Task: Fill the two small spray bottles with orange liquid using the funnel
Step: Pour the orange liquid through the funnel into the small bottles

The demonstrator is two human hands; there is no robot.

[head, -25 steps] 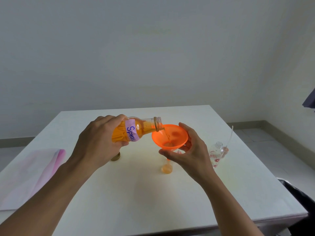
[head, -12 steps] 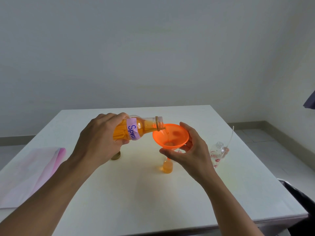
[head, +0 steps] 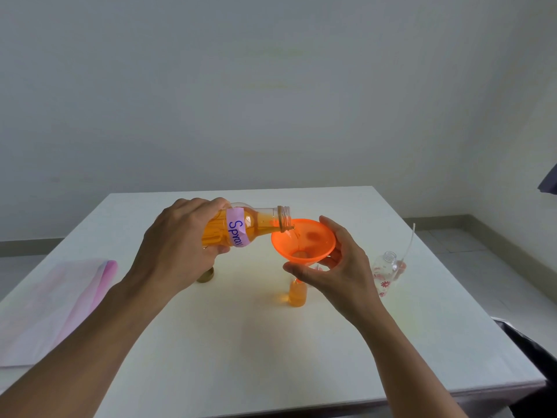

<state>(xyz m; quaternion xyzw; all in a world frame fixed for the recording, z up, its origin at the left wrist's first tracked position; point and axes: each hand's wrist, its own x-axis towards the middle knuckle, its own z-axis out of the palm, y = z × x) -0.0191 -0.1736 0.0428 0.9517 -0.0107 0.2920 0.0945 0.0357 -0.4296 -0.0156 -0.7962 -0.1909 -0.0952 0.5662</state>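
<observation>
My left hand [head: 177, 245] grips a clear bottle of orange liquid [head: 250, 226] with a purple label, tipped almost level, its mouth over the rim of an orange funnel [head: 303, 241]. My right hand [head: 337, 273] holds the funnel from the right and below. The funnel's spout sits in a small spray bottle [head: 297, 292] standing on the white table [head: 271, 351]; this bottle holds orange liquid. A second small spray bottle [head: 384, 271], clear with red flowers, stands open to the right, with a spray head and tube [head: 405, 254] beside it.
A brown bottle cap [head: 206, 276] lies on the table behind my left hand. Pink and white folded paper [head: 57, 300] covers the left side. A dark object [head: 530, 357] sits past the table's right front corner.
The orange level in the small bottle under the funnel has risen. The big bottle's tilt has eased slightly, and less liquid pools in the funnel.
</observation>
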